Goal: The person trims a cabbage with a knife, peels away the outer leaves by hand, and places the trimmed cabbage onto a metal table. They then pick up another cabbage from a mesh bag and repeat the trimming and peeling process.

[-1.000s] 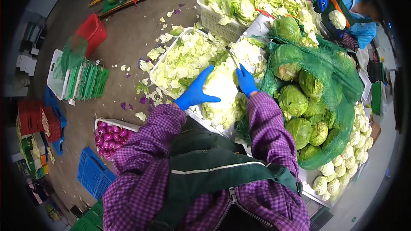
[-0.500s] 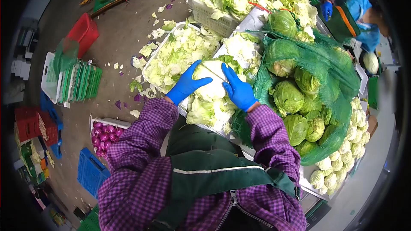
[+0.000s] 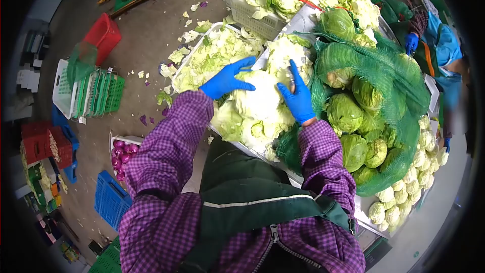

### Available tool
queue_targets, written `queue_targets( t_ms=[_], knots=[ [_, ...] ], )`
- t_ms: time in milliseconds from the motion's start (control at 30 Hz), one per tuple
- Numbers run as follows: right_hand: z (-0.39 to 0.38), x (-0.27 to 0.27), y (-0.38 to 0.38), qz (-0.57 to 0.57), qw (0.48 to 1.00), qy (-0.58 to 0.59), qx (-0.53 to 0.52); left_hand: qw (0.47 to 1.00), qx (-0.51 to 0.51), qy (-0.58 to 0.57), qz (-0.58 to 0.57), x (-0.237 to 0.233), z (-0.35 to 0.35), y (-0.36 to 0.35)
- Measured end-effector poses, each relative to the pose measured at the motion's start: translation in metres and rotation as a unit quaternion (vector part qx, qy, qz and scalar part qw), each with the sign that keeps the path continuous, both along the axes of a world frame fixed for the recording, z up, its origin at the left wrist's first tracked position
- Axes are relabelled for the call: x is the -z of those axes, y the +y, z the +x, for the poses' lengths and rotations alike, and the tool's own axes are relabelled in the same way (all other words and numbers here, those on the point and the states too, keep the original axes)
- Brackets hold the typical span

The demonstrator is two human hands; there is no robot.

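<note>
A pale cabbage head (image 3: 257,93) sits on loose leaves (image 3: 255,131) at the table's near edge. At its left side is my left hand (image 3: 226,80), blue-gloved, with fingers spread and touching the cabbage. My right hand (image 3: 299,98), gloved too, is at the cabbage's right with a thin tool (image 3: 291,83) held in its fingers; the blade is hard to make out. Green cabbages (image 3: 344,114) lie right of it in a green mesh bag (image 3: 399,121).
Leaf-filled white crates (image 3: 252,15) stand at the far side and left. Trimmed small cabbages (image 3: 399,197) are piled at the right. A co-worker's gloved hand (image 3: 411,43) is at upper right. Red onions (image 3: 121,157), a blue crate (image 3: 110,199) and a red bin (image 3: 102,38) are at left.
My right hand has moved right, away from the cabbage's top. My left hand stays at the left side, its fingers more level. The whole view has shifted slightly.
</note>
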State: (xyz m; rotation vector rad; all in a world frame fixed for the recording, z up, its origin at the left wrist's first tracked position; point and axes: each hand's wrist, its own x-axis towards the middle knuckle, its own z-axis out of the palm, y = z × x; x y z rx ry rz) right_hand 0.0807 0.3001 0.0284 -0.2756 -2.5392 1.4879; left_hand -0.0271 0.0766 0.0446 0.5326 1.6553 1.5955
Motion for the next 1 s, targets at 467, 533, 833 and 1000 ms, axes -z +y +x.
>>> queue_targets(
  t_ms=[467,533,833,1000],
  knots=[
    [0.045,0.018,0.011,-0.051,0.980,-0.192,-0.024,0.904,-0.205,0.349,-0.137,0.025,0.080,0.025],
    [0.050,-0.010,0.004,0.023,0.990,-0.137,-0.028,0.915,-0.181,0.348,-0.098,0.022,0.068,0.020],
    [0.020,-0.014,-0.025,0.227,0.963,-0.103,-0.100,0.938,-0.172,0.257,-0.156,0.035,0.060,0.017],
    [-0.001,-0.003,-0.016,0.033,0.988,-0.114,0.103,0.897,-0.186,0.368,-0.160,0.030,0.075,0.029]
  ],
)
